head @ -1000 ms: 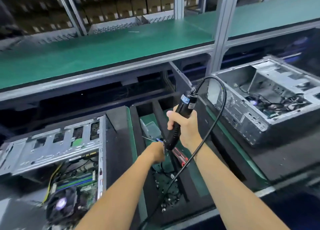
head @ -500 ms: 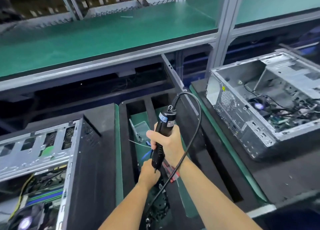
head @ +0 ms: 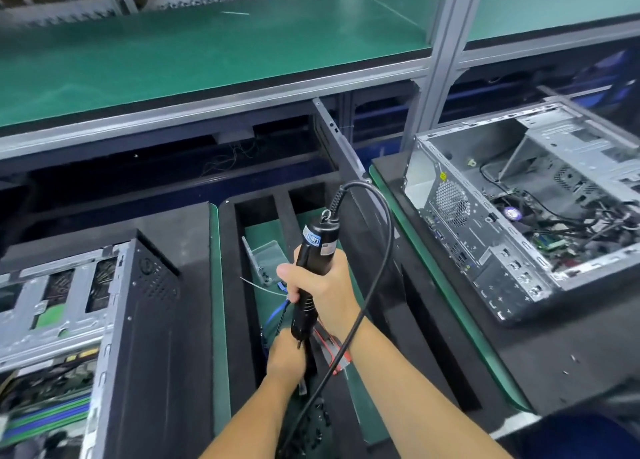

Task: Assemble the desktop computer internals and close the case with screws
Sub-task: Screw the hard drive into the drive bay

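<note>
A person's right hand [head: 320,290] wraps around a black corded electric screwdriver [head: 309,275], held nearly upright over a black compartmented parts tray [head: 239,285]; a blue-and-white label near the tool's top (its lettering too blurred to read) faces the camera. The left hand [head: 285,353] sits just below the bit, fingers turned away, so its grip cannot be told. An open silver desktop computer case [head: 512,251] lies well to the right, another open grey case [head: 69,306] at left.

Open cases [head: 519,216] on black bench [head: 433,337]
</note>
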A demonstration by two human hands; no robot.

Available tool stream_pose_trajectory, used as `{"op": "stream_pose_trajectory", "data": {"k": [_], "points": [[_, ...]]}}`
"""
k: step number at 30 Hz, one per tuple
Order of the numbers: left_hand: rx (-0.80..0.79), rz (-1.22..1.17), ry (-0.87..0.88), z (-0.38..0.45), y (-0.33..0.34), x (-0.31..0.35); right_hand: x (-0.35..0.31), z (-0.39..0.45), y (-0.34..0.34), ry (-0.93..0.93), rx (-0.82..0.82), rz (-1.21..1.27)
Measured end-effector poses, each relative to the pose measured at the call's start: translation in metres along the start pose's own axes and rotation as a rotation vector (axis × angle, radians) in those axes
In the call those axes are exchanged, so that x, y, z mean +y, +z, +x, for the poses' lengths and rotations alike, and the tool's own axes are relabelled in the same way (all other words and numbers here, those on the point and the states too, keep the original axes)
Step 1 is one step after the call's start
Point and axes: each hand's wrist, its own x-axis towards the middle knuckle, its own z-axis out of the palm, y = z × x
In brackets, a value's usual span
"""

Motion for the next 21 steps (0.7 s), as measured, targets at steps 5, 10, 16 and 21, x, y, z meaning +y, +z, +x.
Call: {"op": "stream_pose_trajectory", "data": {"k": [5, 10, 16, 21], "points": [[-0.075, 0.027, 0.116, 0.006, 0.000, 0.002, 0.000, 0.003, 0.002, -0.009, 0.019, 0.015], [-0.095, 0.086, 0.282, -0.002, -0.024, 0.021, -0.015, 0.005, 0.009, -0.049, 0.038, 0.041], [-0.183, 0.050, 0.322, -0.022, -0.083, 0.074, -0.063, 0.007, 0.032, -0.178, 0.032, 0.092], [-0.151, -0.213, 0.422, -0.056, -0.149, 0.106, -0.118, 0.011, 0.059, -0.318, -0.015, 0.248]]}}
